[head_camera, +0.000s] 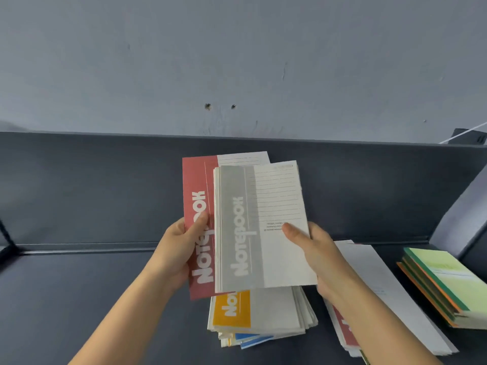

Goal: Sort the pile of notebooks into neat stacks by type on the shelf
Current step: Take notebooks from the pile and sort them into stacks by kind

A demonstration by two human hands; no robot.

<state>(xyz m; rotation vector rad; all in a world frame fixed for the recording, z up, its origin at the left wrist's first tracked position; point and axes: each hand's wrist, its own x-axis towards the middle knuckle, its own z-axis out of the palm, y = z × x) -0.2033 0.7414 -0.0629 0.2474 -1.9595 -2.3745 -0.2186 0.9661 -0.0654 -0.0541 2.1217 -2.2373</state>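
My left hand (181,248) grips a red-banded notebook (197,180) by its left edge, thumb on the cover. My right hand (316,254) holds a small bundle of grey-banded notebooks (253,227), thumb pressed on the top cover; the bundle overlaps the red one on its right side. Both are raised above a messy pile of notebooks (274,309) on the dark shelf (92,285), topped by a yellow-banded notebook (232,309), with blue ones sticking out beneath.
Under my right forearm lies a stack of white notebooks with a red band (374,283). A stack of green and orange notebooks (445,283) sits at the far right. The shelf's dark back panel (105,185) rises behind, a grey wall above it.
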